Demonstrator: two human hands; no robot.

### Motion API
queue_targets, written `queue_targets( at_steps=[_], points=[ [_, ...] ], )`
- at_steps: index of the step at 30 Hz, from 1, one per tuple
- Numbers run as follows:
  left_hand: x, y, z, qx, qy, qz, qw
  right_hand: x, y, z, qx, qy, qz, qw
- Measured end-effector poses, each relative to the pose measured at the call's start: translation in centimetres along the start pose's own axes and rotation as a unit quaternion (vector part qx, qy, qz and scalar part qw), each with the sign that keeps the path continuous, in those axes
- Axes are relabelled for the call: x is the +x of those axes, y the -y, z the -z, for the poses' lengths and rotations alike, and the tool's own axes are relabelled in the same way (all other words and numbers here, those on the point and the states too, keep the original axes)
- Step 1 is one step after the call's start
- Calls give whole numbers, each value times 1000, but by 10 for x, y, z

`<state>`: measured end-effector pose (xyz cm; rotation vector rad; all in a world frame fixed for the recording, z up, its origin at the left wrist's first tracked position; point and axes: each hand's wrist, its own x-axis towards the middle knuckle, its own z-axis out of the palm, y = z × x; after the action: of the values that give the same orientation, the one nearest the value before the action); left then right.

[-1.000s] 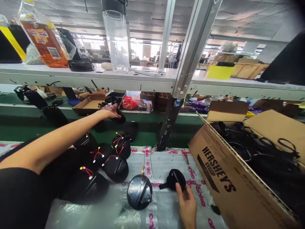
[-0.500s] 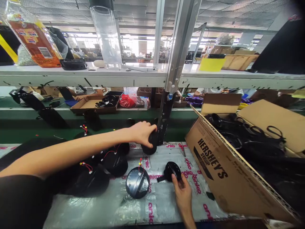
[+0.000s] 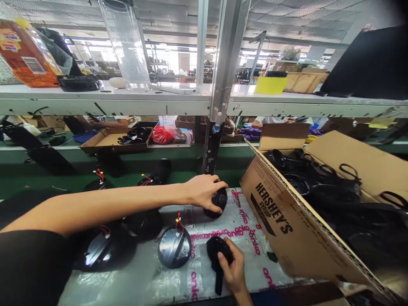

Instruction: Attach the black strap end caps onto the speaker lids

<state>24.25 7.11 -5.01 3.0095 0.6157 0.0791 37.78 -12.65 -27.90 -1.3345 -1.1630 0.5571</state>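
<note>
Your left hand (image 3: 204,193) grips a black rounded housing (image 3: 219,199) by the far edge of the surface (image 3: 146,278); a loose hold could let it roll off. Your right hand (image 3: 235,268) clasps a black round piece with a tab (image 3: 216,247) toward the near edge, where a slip might drop it. Dragging your left forearm (image 3: 127,204) low could snag the upright wires (image 3: 179,223).
</note>
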Motion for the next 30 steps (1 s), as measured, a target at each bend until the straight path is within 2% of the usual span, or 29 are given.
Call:
queue_targets(
  at_steps=[4,6,8,11,13,15,16,19,21,23,25,27,30],
  points=[
    [58,-30,-11,49,-20,-65,997,2,4,-3,-21,44,23,999],
    [82,-43,-22,65,-19,-58,996,4,5,-3,-27,59,24,998],
    [97,-53,-32,68,-13,-45,997,6,6,-4,-35,62,19,997],
    [93,-59,-32,57,-25,-59,996,6,6,-4,-50,66,5,997],
    [74,-53,-16,34,-21,-59,997,5,3,-4,-60,80,4,995],
    [47,-31,9,0,28,2,1000,3,-3,-4,-70,86,10,994],
    [32,-14,23,-21,77,89,993,2,-6,-5,-74,87,12,993],
    [-9,56,58,2,127,250,960,1,-15,-8,-72,83,8,994],
    [-33,103,68,21,156,356,921,2,-17,-9,-70,86,0,994],
    [-51,138,65,13,194,431,881,4,-14,-10,-70,89,-2,994],
    [-62,157,54,-7,234,472,850,6,-9,-9,-71,90,0,993],
    [-66,165,42,-26,264,489,831,8,-4,-8,-73,81,0,994],
    [-60,169,36,-26,275,485,830,10,1,-8,-74,68,-8,995]
  ],
)
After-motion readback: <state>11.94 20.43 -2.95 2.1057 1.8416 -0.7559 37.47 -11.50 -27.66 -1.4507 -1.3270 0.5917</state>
